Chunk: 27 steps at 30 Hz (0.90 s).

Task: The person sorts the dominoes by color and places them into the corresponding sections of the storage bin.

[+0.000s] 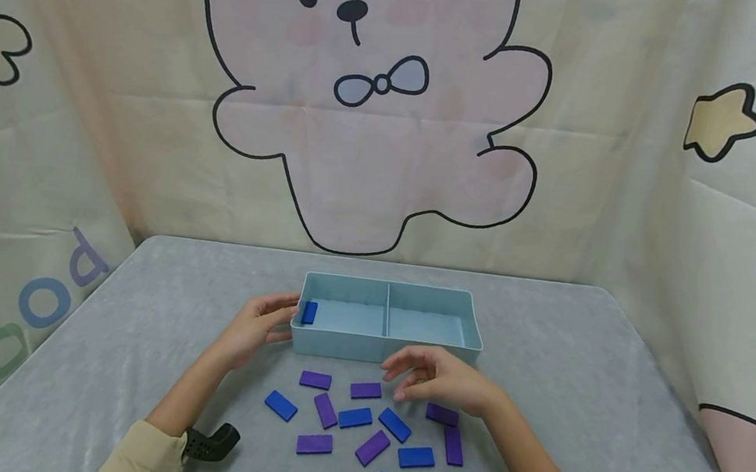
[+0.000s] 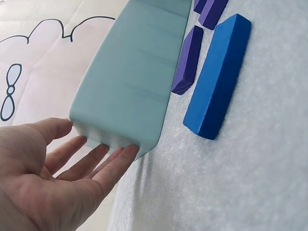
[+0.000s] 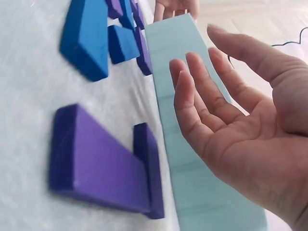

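Observing remotely, I found the light-blue tray (image 1: 336, 345) on the table (image 1: 548, 351), open top upward, its long axis running left to right. I judged it light, stiff and smooth, liable to slide if nudged, and best held at its two end walls.

The left hand (image 1: 259, 325) had its fingertips against the tray's left end, fingers extended and spread, not wrapped round it. The right hand (image 1: 445, 378) hung in front of the tray's right half, fingers loosely bent and well parted from the thumb, with nothing in its grasp.

In front of the tray, near that hand, I recorded a purple block (image 1: 366, 391) and a second purple block (image 1: 442, 415), each nearly parallel to the tray's front wall. The blue block (image 1: 309, 313) in the left compartment pointed front to back, beside the left wall. I judged these blocks light, rigid and sturdy, best pinched across their long sides at mid-length.
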Motion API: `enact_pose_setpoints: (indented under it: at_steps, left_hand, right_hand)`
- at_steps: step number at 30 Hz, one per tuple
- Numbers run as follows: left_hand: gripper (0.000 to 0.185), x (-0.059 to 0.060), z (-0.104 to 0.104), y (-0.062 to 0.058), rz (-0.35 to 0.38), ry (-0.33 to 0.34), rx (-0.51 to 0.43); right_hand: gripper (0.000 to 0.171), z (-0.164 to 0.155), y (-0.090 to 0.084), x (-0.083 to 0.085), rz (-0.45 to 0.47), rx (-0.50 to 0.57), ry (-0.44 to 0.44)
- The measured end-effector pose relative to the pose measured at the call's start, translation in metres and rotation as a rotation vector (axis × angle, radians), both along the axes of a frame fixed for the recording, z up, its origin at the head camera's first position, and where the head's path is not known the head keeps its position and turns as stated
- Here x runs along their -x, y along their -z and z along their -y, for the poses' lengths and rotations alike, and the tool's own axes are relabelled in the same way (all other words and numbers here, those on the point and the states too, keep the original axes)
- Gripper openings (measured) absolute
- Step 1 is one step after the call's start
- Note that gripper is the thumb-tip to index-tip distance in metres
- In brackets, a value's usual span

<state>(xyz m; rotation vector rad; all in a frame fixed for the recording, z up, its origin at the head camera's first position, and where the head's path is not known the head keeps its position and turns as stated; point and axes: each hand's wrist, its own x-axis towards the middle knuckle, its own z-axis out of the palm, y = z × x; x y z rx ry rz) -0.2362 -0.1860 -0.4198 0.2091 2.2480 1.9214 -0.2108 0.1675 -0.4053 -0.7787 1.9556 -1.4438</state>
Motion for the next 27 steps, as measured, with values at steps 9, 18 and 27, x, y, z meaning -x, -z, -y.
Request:
enact_pose_setpoints:
  at_steps: [9,18,27]
  left_hand:
    - [0.051,0.0,-0.001,-0.001,-0.003,0.0,-0.006]
    - [0.052,-0.002,0.002,0.0,0.0,0.004,-0.001]
    - [0.052,-0.001,0.0,-0.002,0.002,0.012,0.001]
  right_hand:
    - [0.039,-0.004,0.018,0.007,0.092,-0.009,-0.086]
    - [0.046,-0.006,0.029,0.011,0.157,0.046,-0.185]
    - [0.047,-0.009,0.031,0.012,0.11,-0.03,-0.191]
